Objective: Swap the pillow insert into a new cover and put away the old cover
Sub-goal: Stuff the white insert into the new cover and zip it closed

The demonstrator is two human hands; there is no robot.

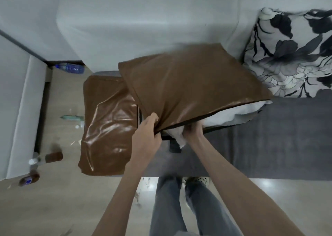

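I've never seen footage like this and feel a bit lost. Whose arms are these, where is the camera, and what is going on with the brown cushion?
There is no machine here. A person wears a camera on their head, so the single picture looks forward and down at their own arms and legs. They stand at a sofa with a grey seat. The left hand pinches the corner of a brown cover at its open edge. The right hand grips the white pillow insert that shows in that opening. A second, flat brown cover lies on the seat to the left, and a black-and-white flowered cushion leans against the sofa back on the right. Bottles lie on the floor.
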